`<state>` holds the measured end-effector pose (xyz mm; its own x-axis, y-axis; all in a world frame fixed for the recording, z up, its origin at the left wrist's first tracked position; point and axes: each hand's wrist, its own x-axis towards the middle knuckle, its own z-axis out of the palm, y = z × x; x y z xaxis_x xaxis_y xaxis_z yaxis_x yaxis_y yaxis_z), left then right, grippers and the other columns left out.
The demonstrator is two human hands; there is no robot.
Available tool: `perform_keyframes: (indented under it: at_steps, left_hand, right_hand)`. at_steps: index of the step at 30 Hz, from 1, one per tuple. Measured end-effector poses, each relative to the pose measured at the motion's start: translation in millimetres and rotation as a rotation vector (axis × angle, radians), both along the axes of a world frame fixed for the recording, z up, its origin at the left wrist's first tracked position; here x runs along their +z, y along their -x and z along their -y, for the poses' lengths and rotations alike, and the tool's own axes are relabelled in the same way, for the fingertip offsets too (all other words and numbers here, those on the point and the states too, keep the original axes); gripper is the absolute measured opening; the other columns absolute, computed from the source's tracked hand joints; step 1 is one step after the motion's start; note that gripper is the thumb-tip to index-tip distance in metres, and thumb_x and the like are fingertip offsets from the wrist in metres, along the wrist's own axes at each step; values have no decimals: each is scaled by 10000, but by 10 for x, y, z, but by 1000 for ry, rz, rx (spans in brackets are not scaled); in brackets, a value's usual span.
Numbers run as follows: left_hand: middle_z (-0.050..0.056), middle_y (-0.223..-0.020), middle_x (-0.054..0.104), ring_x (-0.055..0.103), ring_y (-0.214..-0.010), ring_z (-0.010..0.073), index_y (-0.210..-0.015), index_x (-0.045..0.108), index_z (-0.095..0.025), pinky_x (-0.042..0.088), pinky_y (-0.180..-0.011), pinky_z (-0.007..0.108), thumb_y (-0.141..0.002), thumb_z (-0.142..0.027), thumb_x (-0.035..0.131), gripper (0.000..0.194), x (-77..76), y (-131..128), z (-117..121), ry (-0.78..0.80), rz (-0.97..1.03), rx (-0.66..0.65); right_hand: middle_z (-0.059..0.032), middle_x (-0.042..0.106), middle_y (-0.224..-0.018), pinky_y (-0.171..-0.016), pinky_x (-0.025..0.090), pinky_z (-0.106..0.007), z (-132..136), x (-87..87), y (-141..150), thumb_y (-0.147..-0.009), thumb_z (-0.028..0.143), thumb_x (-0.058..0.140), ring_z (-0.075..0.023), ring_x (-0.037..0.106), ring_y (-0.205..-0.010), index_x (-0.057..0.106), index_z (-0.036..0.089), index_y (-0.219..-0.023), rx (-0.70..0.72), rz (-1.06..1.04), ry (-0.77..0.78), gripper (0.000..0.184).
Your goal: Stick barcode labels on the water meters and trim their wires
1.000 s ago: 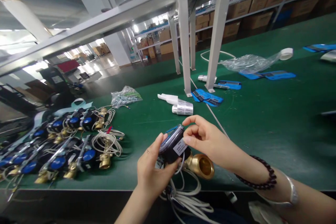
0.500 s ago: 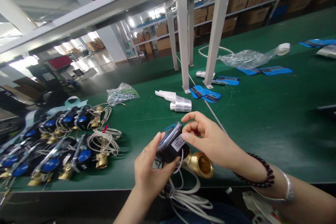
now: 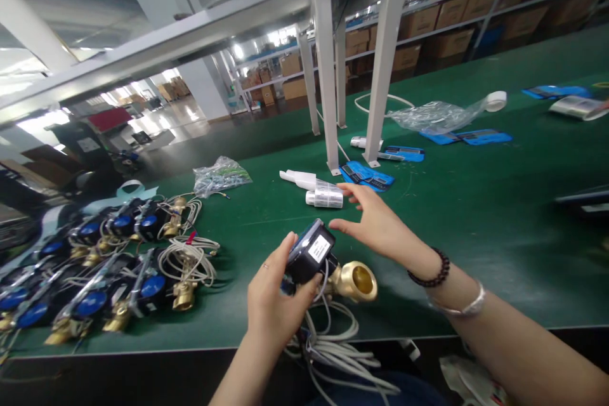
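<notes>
My left hand (image 3: 280,292) grips the black head of a brass-bodied meter (image 3: 304,264), thumb below and fingers on its far side. A white printed label (image 3: 319,248) lies on the side of that head. The meter's brass pipe end (image 3: 360,281) points right, and its coiled grey cable (image 3: 333,355) hangs over the table edge. My right hand (image 3: 373,219) is open above the table, thumb and fingers apart with nothing between them. Its fingertips are close to a roll of printed labels (image 3: 328,195); whether they touch it I cannot tell.
Several meters with blue lids (image 3: 90,298) stand in rows at the left. A plastic bag of parts (image 3: 221,176) lies behind them. White posts (image 3: 326,76) rise from the green table (image 3: 476,222). Blue cards (image 3: 366,176) and a clear plastic bag (image 3: 435,117) lie farther back.
My right hand has left the meter's label and moved up toward the label roll, its fingers opening. The meter has turned slightly in my left hand, so its label faces me more.
</notes>
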<state>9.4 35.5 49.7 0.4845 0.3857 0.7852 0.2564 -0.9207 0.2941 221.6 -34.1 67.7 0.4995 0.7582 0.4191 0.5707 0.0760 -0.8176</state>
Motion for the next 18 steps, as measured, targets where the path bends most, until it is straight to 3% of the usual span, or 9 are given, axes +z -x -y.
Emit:
perform_keyframes:
  at_steps: [2, 4, 6, 7, 10, 12, 16, 18]
  left_hand:
    - [72, -1176, 668, 655, -1036, 191, -1326, 464, -226, 548, -858, 268, -791, -245, 663, 571, 27, -45, -45, 30, -58, 21]
    - [93, -1177, 664, 653, -1033, 211, -1328, 452, -203, 555, -848, 305, -799, -243, 653, 567, 32, -108, -78, 37, -92, 53]
    - [125, -1173, 656, 648, -1031, 229, -1340, 429, -176, 550, -853, 350, -840, -271, 602, 538, 4, -182, -87, -3, -58, 87]
    - [143, -1188, 642, 632, -1058, 238, -1349, 415, -165, 537, -874, 372, -866, -281, 564, 519, -23, -213, -80, -38, -30, 90]
    - [177, -1292, 556, 514, -1223, 253, -1386, 364, -156, 455, -992, 423, -910, -268, 476, 501, -168, -233, 4, -116, 90, 43]
    - [169, -1373, 482, 427, -1304, 248, -1411, 328, -181, 394, -1052, 432, -911, -255, 474, 527, -335, -170, 128, -23, 165, 42]
    - [168, -1511, 281, 271, -1396, 286, -1462, 208, -178, 259, -1128, 489, -805, -315, 606, 781, -785, -40, 488, 525, 239, 108]
    - [194, -1493, 309, 314, -1376, 293, -1473, 147, -126, 269, -1127, 467, -714, -296, 655, 929, -936, -70, 634, 855, 245, 70]
  right_hand:
    - [-157, 551, -1222, -960, 435, -514, 84, -174, -62, -647, 635, 691, -313, 537, -1123, 527, 189, -1219, 84, -220, -53, 743]
    - [-160, 590, -1206, -959, 450, -493, 222, -373, 37, -649, 725, 640, -305, 569, -1119, 531, 197, -1221, 389, -493, -23, 786]
    - [-153, 631, -1180, -973, 449, -471, 321, -565, 244, -617, 707, 691, -300, 594, -1104, 574, 194, -1179, 620, -661, 9, 770]
    - [-148, 649, -1160, -981, 444, -466, 336, -648, 357, -595, 663, 739, -299, 604, -1091, 603, 187, -1138, 625, -708, -2, 734]
    - [-136, 700, -1062, -975, 454, -449, 254, -822, 600, -544, 563, 818, -297, 637, -1029, 662, 163, -996, 351, -900, -92, 623]
    - [-127, 725, -967, -923, 491, -438, 159, -871, 638, -559, 561, 808, -296, 661, -964, 673, 149, -925, 173, -1028, -124, 568]
    - [-76, 730, -756, -751, 563, -381, 59, -826, 562, -555, 526, 816, -276, 694, -799, 658, 152, -810, 84, -1132, -154, 479]
    - [-44, 723, -718, -701, 573, -349, 56, -754, 536, -558, 489, 823, -253, 695, -754, 652, 170, -789, 89, -1163, -189, 429]
